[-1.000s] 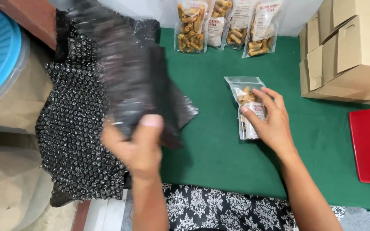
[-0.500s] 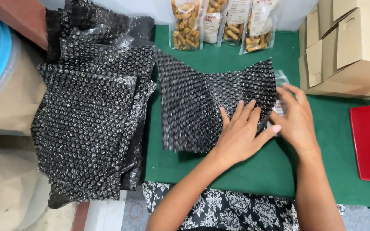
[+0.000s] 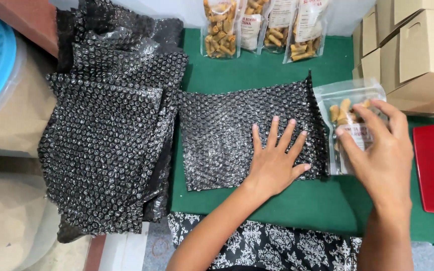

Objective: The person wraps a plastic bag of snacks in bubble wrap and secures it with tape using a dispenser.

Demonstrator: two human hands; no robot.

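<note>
Fingers (image 3: 277, 135) of left hand (image 3: 276, 163) spread flat, pressing black bubble wrap sheet (image 3: 227, 135) onto green bench (image 3: 302, 206). Right hand (image 3: 380, 150) fingers curled loosely on snack pouch (image 3: 345, 108), just beside sheet's right edge.

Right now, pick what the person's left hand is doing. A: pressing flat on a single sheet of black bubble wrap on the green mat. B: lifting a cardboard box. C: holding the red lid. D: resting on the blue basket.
A: the left hand lies palm down, fingers spread, on the single black bubble wrap sheet spread over the green mat, while the right hand grips the clear snack pouch beside it.
</note>
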